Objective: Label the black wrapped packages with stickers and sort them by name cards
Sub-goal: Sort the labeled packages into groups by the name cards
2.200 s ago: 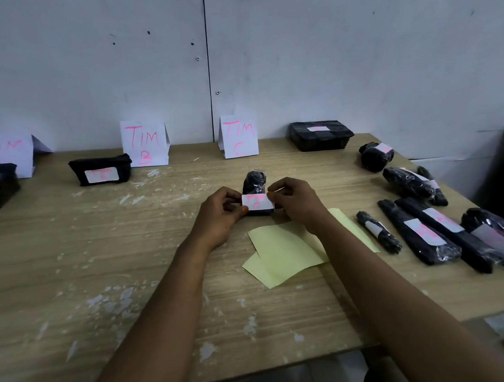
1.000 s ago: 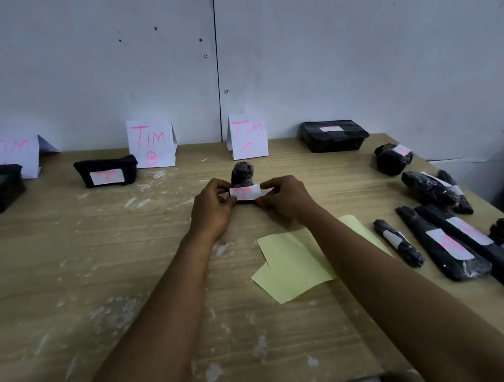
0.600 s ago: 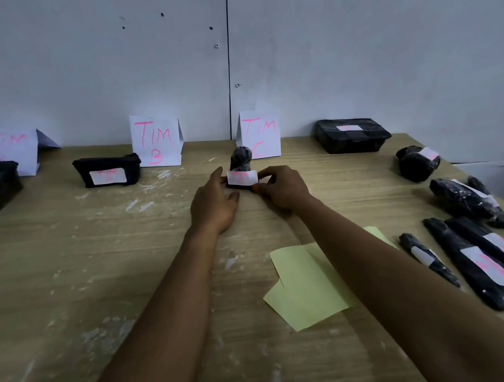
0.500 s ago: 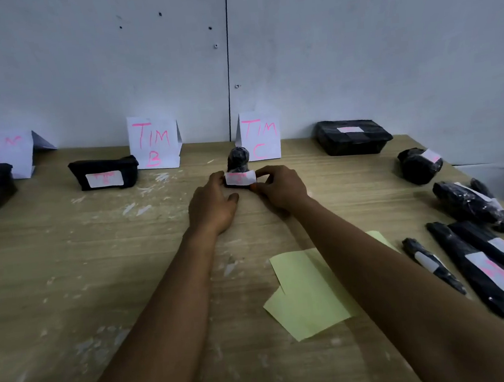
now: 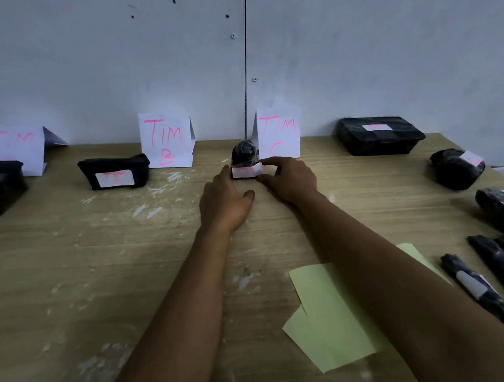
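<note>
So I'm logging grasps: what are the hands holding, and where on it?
The small black wrapped package, at its white-stickered base: right hand pinches the right end, left hand touches the left with straight fingers.

Blk pkgs (image 5: 243, 156) w/ white stickers (image 5: 247, 171), pink-lettered cards (image 5: 166, 143), yellow-green sheets (image 5: 330, 315), tan table (image 5: 67, 270)

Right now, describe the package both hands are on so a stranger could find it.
Look along the wall to the TIM C card. Just left of its front stands a small rounded black package with a white sticker. It alone has the left hand and right hand on it.
</note>
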